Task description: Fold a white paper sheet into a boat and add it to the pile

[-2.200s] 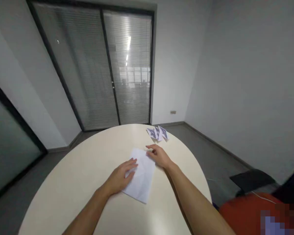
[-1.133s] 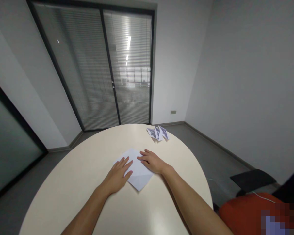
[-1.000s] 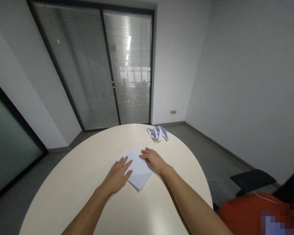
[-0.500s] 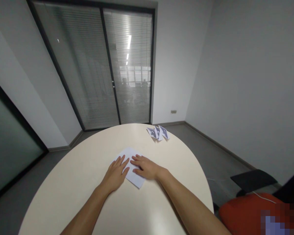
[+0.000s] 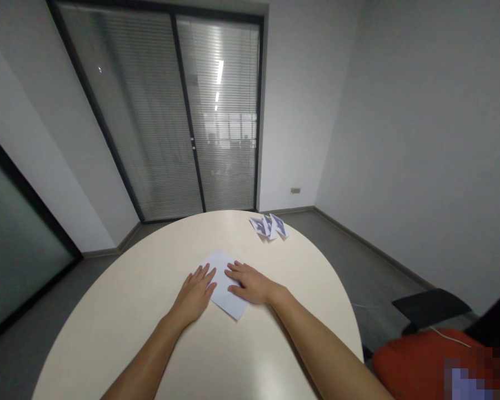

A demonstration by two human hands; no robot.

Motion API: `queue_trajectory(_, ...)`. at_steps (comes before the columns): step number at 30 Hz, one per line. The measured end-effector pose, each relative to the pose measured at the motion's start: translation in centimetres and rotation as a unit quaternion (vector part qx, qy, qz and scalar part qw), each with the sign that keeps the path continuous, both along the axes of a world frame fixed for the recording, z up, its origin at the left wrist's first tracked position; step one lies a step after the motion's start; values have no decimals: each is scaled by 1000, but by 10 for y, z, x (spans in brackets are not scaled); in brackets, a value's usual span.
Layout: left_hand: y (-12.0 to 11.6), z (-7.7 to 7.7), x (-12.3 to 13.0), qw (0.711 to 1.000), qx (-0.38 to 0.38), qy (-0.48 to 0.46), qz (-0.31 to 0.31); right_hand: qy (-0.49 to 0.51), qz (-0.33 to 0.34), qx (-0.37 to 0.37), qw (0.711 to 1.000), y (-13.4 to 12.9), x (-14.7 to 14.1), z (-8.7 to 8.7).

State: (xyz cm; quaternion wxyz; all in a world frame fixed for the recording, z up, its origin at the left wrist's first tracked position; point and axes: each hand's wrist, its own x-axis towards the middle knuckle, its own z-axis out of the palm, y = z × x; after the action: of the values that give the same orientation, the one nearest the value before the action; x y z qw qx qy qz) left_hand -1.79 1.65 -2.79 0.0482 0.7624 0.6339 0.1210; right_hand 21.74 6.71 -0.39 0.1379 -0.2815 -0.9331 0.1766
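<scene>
Beyond the left hand (image 5: pixel 194 297), blinds (image 5: pixel 158 144) fill a dark frame (image 5: pixel 186 100); right of the right hand (image 5: pixel 252 284), a red chair (image 5: pixel 412 358) faces grey floor (image 5: pixel 341 250).

My view is dim: light strips (image 5: pixel 220 72) near twelve o'clock, tabletop glare (image 5: pixel 270 380) at six, pixelated patch (image 5: pixel 475 372) at four.

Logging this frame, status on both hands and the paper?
Left hand open, on paper's left side; right hand open, on its right. White paper flat on table. Folded pieces beyond, not touching it.
</scene>
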Motion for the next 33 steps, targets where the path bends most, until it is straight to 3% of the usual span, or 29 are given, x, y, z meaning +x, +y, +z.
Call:
queue_trajectory(8, 1, -2, -7, 994, 40, -61, -84, -14, -47, -18, 999, 3, 6, -2)
queue_trajectory(15, -1, -5, -10, 995, 26, -47, -86, -35, -142, -14, 989, 7, 12, -7)
queue_trajectory(21, -1, -5, -11, 996, 15, -38, -82, -44, -182, 7, 982, 11, 17, -6)
queue_trajectory(26, 0, -5, -11, 996, 25, -44, -79, 9, -142, 58, 988, 10, 14, 1)
queue_trajectory(33, 2, -8, -10, 996, 44, -38, -71, 66, 18, 49, 996, -3, -4, 6)
